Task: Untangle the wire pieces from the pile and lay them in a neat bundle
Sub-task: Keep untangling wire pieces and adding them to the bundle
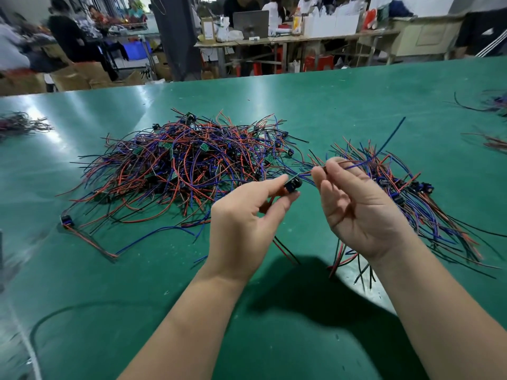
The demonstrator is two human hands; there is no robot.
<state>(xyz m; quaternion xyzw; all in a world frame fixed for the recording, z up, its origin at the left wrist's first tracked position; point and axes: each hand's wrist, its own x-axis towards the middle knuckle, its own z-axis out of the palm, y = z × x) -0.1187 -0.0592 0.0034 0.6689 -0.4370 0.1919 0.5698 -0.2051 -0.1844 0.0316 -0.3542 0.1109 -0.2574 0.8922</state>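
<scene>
A big tangled pile of red, blue and black wire pieces (pixel 186 165) with small black connectors lies in the middle of the green table (pixel 356 100). A laid-out bundle (pixel 417 198) of the same pieces fans out at the right. My left hand (pixel 247 215) pinches the black connector (pixel 293 184) of one piece between thumb and forefinger. My right hand (pixel 356 207), palm up, pinches that piece's wires (pixel 362 163) at its fingertips; a blue strand sticks up and to the right. More red and black wire ends hang below my right wrist.
A loose piece with a black connector (pixel 67 220) lies at the pile's left foot. Smaller wire heaps sit at the left edge (pixel 19 123) and the far right (pixel 493 105). A dark cable (pixel 55 314) curves at the lower left. People and benches stand beyond the table.
</scene>
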